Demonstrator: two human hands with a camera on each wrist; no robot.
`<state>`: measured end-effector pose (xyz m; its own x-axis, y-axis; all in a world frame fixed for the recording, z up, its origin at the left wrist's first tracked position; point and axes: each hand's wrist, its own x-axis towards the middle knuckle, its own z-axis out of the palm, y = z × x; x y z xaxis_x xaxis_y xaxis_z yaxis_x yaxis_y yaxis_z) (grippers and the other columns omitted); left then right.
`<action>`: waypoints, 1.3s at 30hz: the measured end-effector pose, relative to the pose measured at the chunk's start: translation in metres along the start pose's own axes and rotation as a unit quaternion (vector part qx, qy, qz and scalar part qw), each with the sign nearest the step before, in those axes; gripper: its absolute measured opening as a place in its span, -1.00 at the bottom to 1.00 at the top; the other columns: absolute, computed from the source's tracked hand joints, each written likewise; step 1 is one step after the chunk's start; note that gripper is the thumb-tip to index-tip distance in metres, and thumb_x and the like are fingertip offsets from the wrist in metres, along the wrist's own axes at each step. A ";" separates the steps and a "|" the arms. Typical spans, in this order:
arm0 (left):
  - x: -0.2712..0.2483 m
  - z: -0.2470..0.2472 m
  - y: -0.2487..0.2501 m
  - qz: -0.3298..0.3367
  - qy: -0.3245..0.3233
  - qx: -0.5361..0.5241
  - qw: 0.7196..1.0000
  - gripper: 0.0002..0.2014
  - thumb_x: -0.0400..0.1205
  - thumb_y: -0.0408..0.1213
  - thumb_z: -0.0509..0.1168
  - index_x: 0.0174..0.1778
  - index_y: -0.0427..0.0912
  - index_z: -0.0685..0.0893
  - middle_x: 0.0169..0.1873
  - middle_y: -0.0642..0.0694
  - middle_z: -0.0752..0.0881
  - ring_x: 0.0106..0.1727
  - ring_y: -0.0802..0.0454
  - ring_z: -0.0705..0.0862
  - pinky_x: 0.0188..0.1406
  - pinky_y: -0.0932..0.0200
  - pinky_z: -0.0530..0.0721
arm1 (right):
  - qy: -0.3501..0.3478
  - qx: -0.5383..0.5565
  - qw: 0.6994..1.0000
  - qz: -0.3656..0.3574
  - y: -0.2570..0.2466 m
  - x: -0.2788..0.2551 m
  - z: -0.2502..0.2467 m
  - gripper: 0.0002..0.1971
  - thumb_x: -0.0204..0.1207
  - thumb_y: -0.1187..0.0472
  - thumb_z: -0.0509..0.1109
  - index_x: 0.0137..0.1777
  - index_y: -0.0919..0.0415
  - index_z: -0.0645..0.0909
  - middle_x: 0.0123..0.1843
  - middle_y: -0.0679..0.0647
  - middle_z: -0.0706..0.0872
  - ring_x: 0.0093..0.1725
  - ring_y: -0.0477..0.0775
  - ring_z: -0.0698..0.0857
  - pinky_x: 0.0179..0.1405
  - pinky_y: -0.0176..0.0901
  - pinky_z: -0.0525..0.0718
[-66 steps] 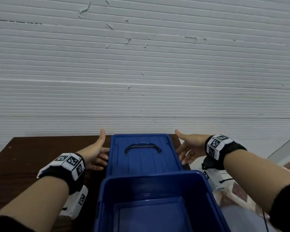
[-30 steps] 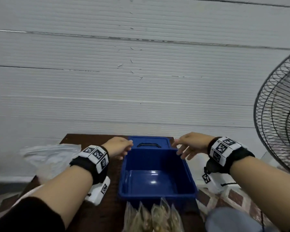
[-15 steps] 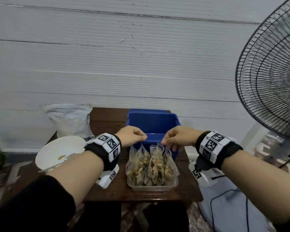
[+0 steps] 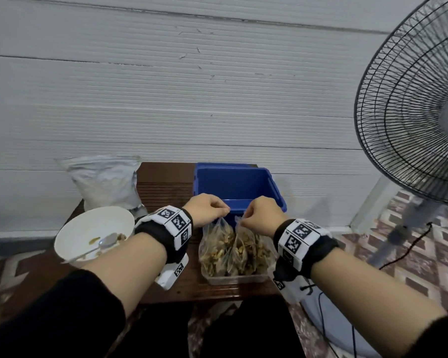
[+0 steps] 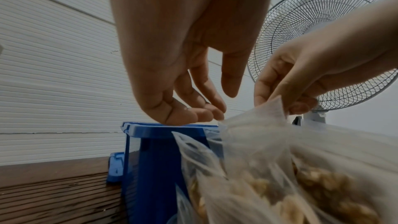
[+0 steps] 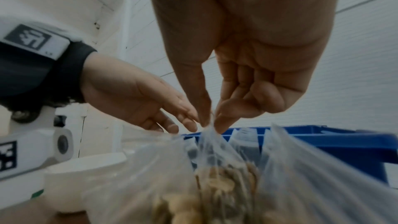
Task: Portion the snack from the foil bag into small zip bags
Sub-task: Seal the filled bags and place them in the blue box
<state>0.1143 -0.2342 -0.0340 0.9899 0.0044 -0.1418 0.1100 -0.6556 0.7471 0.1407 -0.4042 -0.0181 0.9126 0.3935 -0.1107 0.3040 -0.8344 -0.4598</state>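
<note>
black sleeves (image 4: pixel 62 313); black wristbands (image 4: pixel 163 233), white tag-marked camera blocks (image 4: pixel 296 237)

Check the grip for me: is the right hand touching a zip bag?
Touching. The right wrist view shows the right hand's thumb and fingertip pinching a zip bag's top.

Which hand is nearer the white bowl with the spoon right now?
Left. The left hand is at the filled zip bags, just right of the white bowl. The right hand pinches a bag top further right, beyond the left hand.
</note>
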 end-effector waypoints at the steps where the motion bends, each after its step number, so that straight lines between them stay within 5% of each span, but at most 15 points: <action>1: 0.001 -0.002 0.000 0.005 -0.002 -0.003 1.000 -0.94 0.65 -0.12 0.34 -0.06 0.05 0.72 -0.03 0.07 0.75 -0.02 0.14 0.69 0.04 0.21 0.64 | 0.003 0.002 1.000 0.002 -0.001 0.000 -0.002 -0.84 0.46 0.27 0.43 -0.14 0.37 0.79 -0.11 0.22 0.80 -0.12 0.12 0.75 -0.14 -0.08 0.72; 7: 0.003 -0.014 0.004 0.049 -0.031 -0.032 0.998 -0.74 0.73 -0.07 0.18 0.13 -0.06 0.73 0.17 0.12 0.70 0.15 0.17 0.65 0.04 0.34 0.58 | -0.013 0.012 1.000 -0.023 -0.012 0.000 -0.036 -0.88 0.50 0.31 0.41 -0.13 0.32 0.78 -0.06 0.11 0.81 -0.07 0.03 0.74 -0.09 -0.17 0.69; 10: 0.001 -0.021 0.010 0.079 -0.028 -0.074 0.994 -0.67 0.77 -0.06 0.03 0.18 -0.01 0.69 0.09 0.12 0.70 0.07 0.12 0.67 -0.04 0.34 0.57 | 0.002 0.054 0.998 -0.034 -0.016 0.004 -0.057 -0.90 0.52 0.34 0.40 -0.14 0.29 0.76 -0.13 0.01 0.77 -0.13 -0.05 0.70 -0.09 -0.20 0.66; 15: 0.009 -0.031 0.012 0.118 0.061 -0.154 0.979 -0.94 0.64 -0.24 0.36 -0.04 -0.07 0.73 -0.11 0.09 0.75 -0.08 0.29 0.69 -0.10 0.51 0.57 | 0.059 0.158 0.984 -0.059 -0.015 0.017 -0.062 -0.87 0.55 0.37 0.37 -0.03 0.16 0.71 -0.29 -0.08 0.66 -0.31 -0.20 0.60 -0.23 -0.41 0.59; 22: 0.024 -0.029 0.007 0.114 0.135 -0.126 0.976 -0.87 0.63 -0.26 0.37 -0.22 0.03 0.66 -0.26 0.19 0.70 -0.28 0.46 0.61 -0.18 0.51 0.49 | 0.170 0.268 0.943 -0.097 -0.012 0.026 -0.034 -0.77 0.52 0.46 0.38 -0.06 0.08 0.61 -0.36 -0.05 0.58 -0.42 -0.31 0.56 -0.35 -0.55 0.50; 31: 0.026 -0.016 0.009 0.118 0.130 -0.149 0.973 -0.98 0.69 -0.25 0.29 -0.06 -0.07 0.61 -0.19 0.17 0.62 -0.16 0.31 0.58 -0.11 0.54 0.47 | 0.221 0.299 0.922 -0.113 -0.006 0.031 -0.012 -0.76 0.53 0.38 0.37 -0.02 -0.04 0.60 -0.25 -0.04 0.68 -0.22 -0.01 0.65 -0.22 -0.43 0.57; 39: 0.022 -0.011 0.009 0.135 0.150 -0.117 0.972 -0.95 0.67 -0.29 0.31 -0.08 -0.05 0.63 -0.16 0.20 0.65 -0.13 0.37 0.59 -0.14 0.61 0.45 | 0.189 0.260 0.944 -0.074 -0.006 0.032 -0.006 -0.95 0.53 0.26 0.43 -0.14 0.11 0.68 -0.22 -0.10 0.70 -0.15 -0.12 0.66 -0.12 -0.36 0.56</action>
<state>0.1384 -0.2313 -0.0232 0.9634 0.0997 0.2490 -0.1739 -0.4743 0.8630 0.1697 -0.3887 -0.0135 0.9325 0.2430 0.2670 0.3514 -0.4402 -0.8263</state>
